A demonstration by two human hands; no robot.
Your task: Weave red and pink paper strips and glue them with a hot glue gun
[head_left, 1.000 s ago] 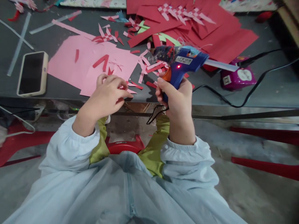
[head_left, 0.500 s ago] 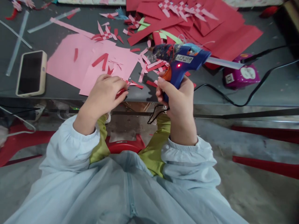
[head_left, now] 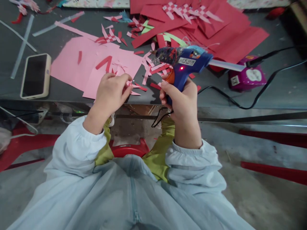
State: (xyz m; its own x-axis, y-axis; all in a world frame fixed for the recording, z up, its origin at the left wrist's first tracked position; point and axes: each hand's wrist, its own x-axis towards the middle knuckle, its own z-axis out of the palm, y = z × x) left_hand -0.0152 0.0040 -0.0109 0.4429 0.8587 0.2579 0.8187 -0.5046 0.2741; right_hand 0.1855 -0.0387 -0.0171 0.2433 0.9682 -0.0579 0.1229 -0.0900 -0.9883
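A blue hot glue gun (head_left: 189,64) with an orange trigger and a lit red light is gripped in my right hand (head_left: 183,97). Its dark, glue-crusted nozzle points left, and a pale glue stick (head_left: 226,65) juts from its back. At the table's front edge, my left hand (head_left: 114,91) has its thumb and fingers closed on a small woven paper piece (head_left: 136,86) in pink and red. Pointed strips of it stick out to the right; the rest is covered by my fingers. Pink paper sheets (head_left: 74,68) lie just beyond that hand.
Red and pink paper strips (head_left: 159,68) are scattered past the glue gun, below stacked red paper (head_left: 230,41) bearing woven pieces (head_left: 184,12). A phone (head_left: 35,76) lies on the left. Black cable (head_left: 227,99) loops across the right, near a purple box (head_left: 247,76).
My left fingers, spread a second ago, have curled inward and closed on the woven paper piece. My right hand holds the glue gun in nearly the same place.
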